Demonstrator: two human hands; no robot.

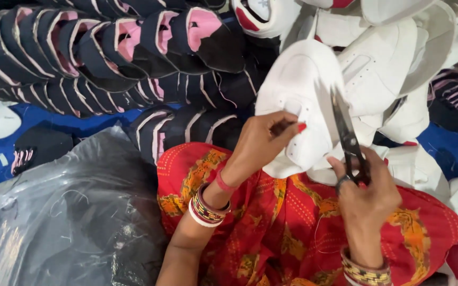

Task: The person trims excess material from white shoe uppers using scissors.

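1. The person's left hand (pixel 263 139) had its grip closed on a white shoe upper (pixel 298 106), thumb and fingers pinching its lower edge and holding it up over the lap.
2. The right hand (pixel 366 197) was wrapped around the handles of black scissors (pixel 348 139), fingers through the loops. The blades pointed up, nearly shut as far as I could tell, and the tip sat right against the white piece's right side.
3. So the white upper was in front of the person, between the two hands, just above a knee covered in red cloth with an orange pattern (pixel 292 228).
4. Both wrists had stacks of bangles (pixel 205 207), red, white and gold.
5. Behind the hands on the right was a loose heap of more white uppers (pixel 393 58), some touching the one being held.
6. Over on the left, rows of black uppers with pink lining (pixel 107 47) were stacked overlapping like tiles, on a blue sheet (pixel 70 121).
7. A crumpled clear plastic bag (pixel 59 212) lay at lower left, just beside the person's leg.
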